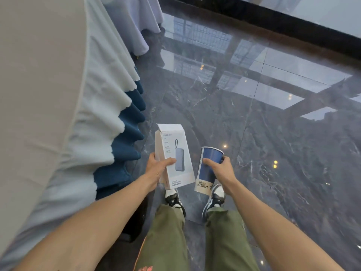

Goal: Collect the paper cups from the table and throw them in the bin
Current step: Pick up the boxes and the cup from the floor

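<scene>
Blue paper cup [208, 170] sits in the right hand [221, 169], thumb across the near face and the other fingers wrapped round the far side, so that hand is clamped on it around mid-body. Cup's long axis runs roughly 12-to-6 in the head view, rim up at 12 and slightly tilted toward 1, pale printed base down at 6 over the right shoe [214, 196]. Left hand [158, 167] is closed on a white box [172, 156], thumb over the front panel, fingers behind; box also stands long-axis 12-to-6, just beside the cup at its 9, not touching as far as I can see. I'd judge this as the carry leg: cup is already off the table [35, 94], which fills the frame at 9 to 10 with its white-and-blue skirt [125, 133]. No bin visible anywhere in the frame, so I can't give a bearing for the drop; only dark glossy floor [254, 133] from 12 through 3. Key relation for the next move: cup is fully captive in the right hand, mouth up, so the release only needs the hand above the bin opening and the fingers loosened. Whether the cup holds liquid I can't tell; inside isn't visible. I see no more cups on the visible part of the tabletop, but most of it is out of frame.
</scene>
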Demonstrator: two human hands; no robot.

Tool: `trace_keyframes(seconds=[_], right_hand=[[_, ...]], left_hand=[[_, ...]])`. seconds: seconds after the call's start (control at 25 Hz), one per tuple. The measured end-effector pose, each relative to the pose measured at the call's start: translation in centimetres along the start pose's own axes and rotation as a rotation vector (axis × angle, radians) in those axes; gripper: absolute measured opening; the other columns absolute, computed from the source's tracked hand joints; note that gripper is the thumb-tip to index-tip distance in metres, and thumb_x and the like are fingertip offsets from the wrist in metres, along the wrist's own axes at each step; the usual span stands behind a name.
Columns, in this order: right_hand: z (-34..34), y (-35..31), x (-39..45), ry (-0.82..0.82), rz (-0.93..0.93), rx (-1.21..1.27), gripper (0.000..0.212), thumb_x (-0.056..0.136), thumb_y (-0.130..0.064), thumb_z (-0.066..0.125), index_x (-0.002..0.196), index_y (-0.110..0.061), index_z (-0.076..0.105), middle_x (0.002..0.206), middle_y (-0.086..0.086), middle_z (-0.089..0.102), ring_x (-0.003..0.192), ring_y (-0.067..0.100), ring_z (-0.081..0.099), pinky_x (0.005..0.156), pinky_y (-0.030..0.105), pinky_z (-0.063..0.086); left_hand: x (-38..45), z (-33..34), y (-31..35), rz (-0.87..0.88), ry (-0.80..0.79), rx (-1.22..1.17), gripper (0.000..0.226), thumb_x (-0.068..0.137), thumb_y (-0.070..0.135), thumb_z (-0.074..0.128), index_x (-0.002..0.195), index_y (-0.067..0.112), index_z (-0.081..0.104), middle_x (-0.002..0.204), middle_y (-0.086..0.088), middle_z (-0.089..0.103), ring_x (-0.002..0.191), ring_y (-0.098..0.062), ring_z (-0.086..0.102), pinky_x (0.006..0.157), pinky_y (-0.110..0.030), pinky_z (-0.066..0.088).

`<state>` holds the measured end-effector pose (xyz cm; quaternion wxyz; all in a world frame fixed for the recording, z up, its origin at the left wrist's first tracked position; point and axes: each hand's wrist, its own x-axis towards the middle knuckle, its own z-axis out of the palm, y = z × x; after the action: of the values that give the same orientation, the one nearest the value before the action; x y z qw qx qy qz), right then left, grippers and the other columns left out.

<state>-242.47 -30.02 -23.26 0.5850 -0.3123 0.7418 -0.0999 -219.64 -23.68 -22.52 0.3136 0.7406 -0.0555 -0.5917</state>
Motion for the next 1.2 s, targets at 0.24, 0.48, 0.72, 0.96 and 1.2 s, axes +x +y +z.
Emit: trace_keyframes(seconds=[0.24, 0.48, 0.72, 0.96, 1.2], right_hand=[[4.0, 2.2, -7.8, -0.129, -0.023, -0.063, 0.066, 0.08, -0.038, 0.083, 0.132, -0.019, 0.047, 0.113, 0.0, 0.064, 0.095, 0.018, 0.067, 0.079, 0.04, 0.059], [8.8, 8.9, -12.8, -0.209, 0.035, -0.21, 0.07, 0.085, -0.042, 0.076, 0.129, -0.005, 0.037, 0.098, 0.005, 0.056, 0.08, 0.019, 0.061, 0.067, 0.036, 0.052], [13.7, 16.1, -16.8, -0.294, 0.078, -0.269, 0.06, 0.084, -0.054, 0.074, 0.118, -0.008, 0.053, 0.109, 0.011, 0.067, 0.085, 0.023, 0.071, 0.066, 0.037, 0.058], [21.5, 21.5, -18.3, -0.254, 0.178, -0.269, 0.058, 0.08, -0.043, 0.079, 0.117, -0.004, 0.056, 0.103, 0.011, 0.068, 0.079, 0.024, 0.069, 0.063, 0.037, 0.057], [30.6, 23.9, -17.5, -0.157, 0.127, -0.241, 0.064, 0.081, -0.045, 0.08, 0.123, -0.006, 0.052, 0.117, 0.014, 0.066, 0.086, 0.024, 0.068, 0.074, 0.045, 0.06]], left_hand=[[-8.2, -7.9, -5.6, -0.05, 0.111, -0.046, 0.06, 0.09, 0.014, 0.073, 0.14, 0.018, 0.039, 0.113, 0.001, 0.06, 0.096, -0.017, 0.059, 0.066, -0.034, 0.045], [-15.4, -14.2, -17.2, -0.163, 0.257, -0.115, 0.054, 0.092, 0.018, 0.068, 0.138, 0.016, 0.04, 0.118, -0.007, 0.062, 0.097, -0.024, 0.063, 0.068, -0.037, 0.047], [-17.6, -20.3, -25.4, -0.224, 0.306, -0.149, 0.056, 0.091, 0.023, 0.072, 0.139, 0.015, 0.042, 0.122, -0.009, 0.064, 0.102, -0.027, 0.066, 0.071, -0.04, 0.054], [-18.0, -27.2, -30.4, -0.242, 0.266, -0.097, 0.061, 0.089, 0.026, 0.077, 0.139, 0.019, 0.042, 0.122, -0.001, 0.064, 0.104, -0.022, 0.066, 0.068, -0.037, 0.053], [-15.5, -34.0, -32.3, -0.155, 0.096, 0.097, 0.062, 0.085, 0.021, 0.08, 0.136, 0.024, 0.045, 0.118, 0.009, 0.064, 0.104, -0.009, 0.064, 0.069, -0.028, 0.049]])
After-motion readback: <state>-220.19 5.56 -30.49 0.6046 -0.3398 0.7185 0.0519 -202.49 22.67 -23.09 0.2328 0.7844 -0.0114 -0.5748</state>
